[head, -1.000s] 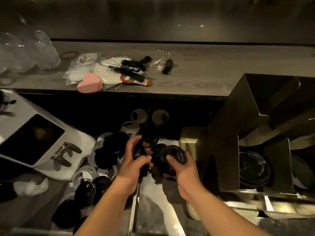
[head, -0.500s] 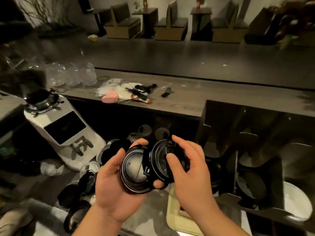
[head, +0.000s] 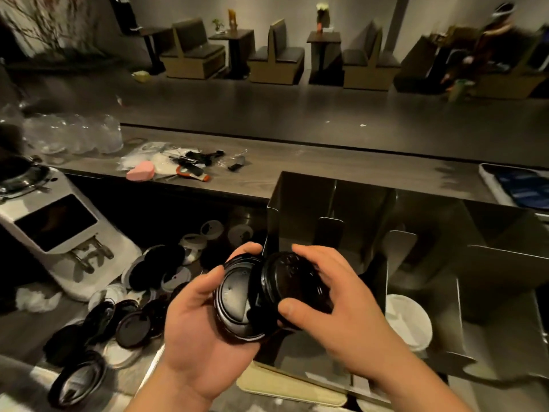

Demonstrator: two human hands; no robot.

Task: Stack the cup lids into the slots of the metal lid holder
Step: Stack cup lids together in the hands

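My left hand [head: 196, 331] cradles a black cup lid [head: 233, 298], palm up, fingers curled round its edge. My right hand [head: 335, 301] grips a second black lid [head: 292, 282] between thumb and fingers, and that lid overlaps the first. Both lids are held in front of the metal lid holder [head: 371, 209], a dark sheet-metal rack with upright dividers. A white lid [head: 408, 322] lies in one of its slots on the right. Several loose black and white lids [head: 148, 292] lie scattered on the lower counter to the left.
A white machine with a dark screen [head: 56, 224] stands at the left. On the wooden counter ledge [head: 326, 171] lie a pink heart-shaped sponge [head: 140, 174], pens and plastic bags, with clear cups [head: 74, 138] at far left. A tray [head: 523, 185] sits at the right edge.
My hands have come up from the lid pile, each with a black lid, and now hold them together in front of the holder. The camera has tilted up toward the room.
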